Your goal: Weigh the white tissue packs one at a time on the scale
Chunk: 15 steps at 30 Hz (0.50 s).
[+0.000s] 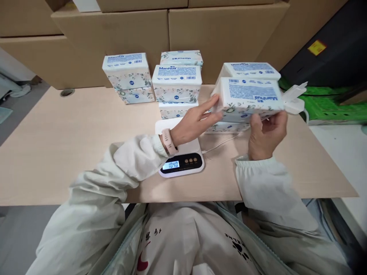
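A floral-printed tissue pack [252,95] is held between my two hands at the top of the right-hand stack. The fingers of my left hand [197,121], which wears a pink wristband, press on the pack's left end. My right hand [268,133] grips its lower right side, thumb in front and fingers partly hidden behind. Beneath my left forearm lies a white digital scale [183,164], its display lit at 104.0. A tissue pack [176,84] stands in the middle stack just behind the scale, close to my left hand.
Another stack of tissue packs [129,78] stands at the back left of the wooden table [86,152]. Cardboard boxes [120,42] wall off the back. A white cable [220,144] runs from the scale to the right. Green packages [332,107] lie beyond the right edge.
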{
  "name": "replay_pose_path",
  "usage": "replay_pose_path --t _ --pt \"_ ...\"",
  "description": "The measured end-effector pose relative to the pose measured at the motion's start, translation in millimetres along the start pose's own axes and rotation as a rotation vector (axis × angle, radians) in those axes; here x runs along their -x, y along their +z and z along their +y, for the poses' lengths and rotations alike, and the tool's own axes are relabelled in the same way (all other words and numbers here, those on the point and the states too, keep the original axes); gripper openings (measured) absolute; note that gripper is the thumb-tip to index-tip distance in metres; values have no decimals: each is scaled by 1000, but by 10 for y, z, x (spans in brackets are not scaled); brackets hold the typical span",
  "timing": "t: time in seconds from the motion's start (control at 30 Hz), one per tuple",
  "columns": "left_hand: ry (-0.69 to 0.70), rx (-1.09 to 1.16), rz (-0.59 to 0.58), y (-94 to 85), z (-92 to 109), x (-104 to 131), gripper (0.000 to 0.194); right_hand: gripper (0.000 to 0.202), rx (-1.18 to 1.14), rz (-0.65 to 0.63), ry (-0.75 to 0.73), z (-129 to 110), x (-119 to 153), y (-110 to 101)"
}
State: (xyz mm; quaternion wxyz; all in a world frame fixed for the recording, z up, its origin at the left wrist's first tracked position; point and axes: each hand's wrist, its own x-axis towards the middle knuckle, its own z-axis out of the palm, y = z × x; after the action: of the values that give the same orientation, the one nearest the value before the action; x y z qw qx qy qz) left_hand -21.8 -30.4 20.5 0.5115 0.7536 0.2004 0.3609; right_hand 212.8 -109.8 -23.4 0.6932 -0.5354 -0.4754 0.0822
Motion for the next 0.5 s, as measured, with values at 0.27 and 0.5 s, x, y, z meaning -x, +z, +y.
replay_pose_path --t 0.27,0.5 --pt "170 -202 504 -545 40 381 32 47 30 212 -131 -220 48 -30" --pt "-157 -329 1133 -2506 -106 484 19 25 -438 -589 201 -1492 394 614"
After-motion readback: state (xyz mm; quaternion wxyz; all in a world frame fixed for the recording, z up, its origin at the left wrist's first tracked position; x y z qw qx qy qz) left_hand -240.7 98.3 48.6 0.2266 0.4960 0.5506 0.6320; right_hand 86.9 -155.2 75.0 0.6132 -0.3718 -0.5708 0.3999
